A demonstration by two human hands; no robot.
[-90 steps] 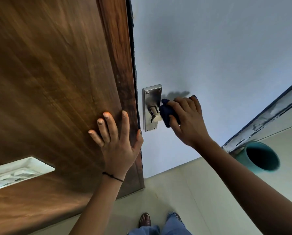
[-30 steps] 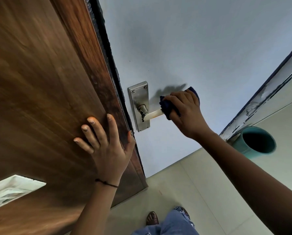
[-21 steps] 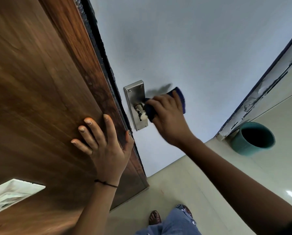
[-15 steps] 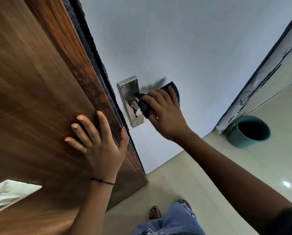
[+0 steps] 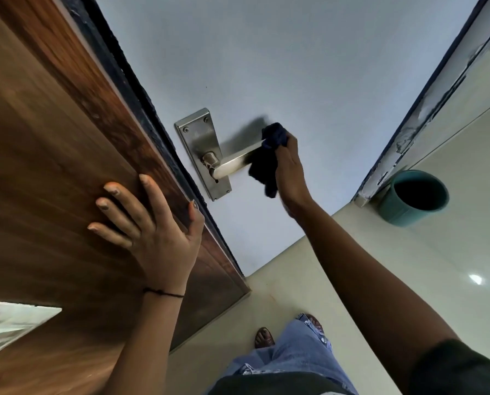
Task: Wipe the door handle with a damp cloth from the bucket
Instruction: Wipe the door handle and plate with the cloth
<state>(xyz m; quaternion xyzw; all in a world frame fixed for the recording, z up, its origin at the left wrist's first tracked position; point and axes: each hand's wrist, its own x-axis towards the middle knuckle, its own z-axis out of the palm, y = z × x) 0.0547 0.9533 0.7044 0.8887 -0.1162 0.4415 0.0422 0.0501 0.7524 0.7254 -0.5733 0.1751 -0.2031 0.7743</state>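
A steel lever door handle juts from its backplate on the pale grey door face. My right hand grips a dark blue cloth wrapped over the lever's outer end; most of the lever shows bare. My left hand lies flat, fingers spread, on the brown wooden door edge, holding nothing. A teal bucket stands on the floor at the right, by the door frame.
A chipped door frame runs up the right side. The floor is pale tile, with my feet and jeans at the bottom. A white fitting shows at the lower left.
My right hand has slid the cloth from the backplate end out along the lever to its tip, baring the lever. The left hand stays flat on the door.
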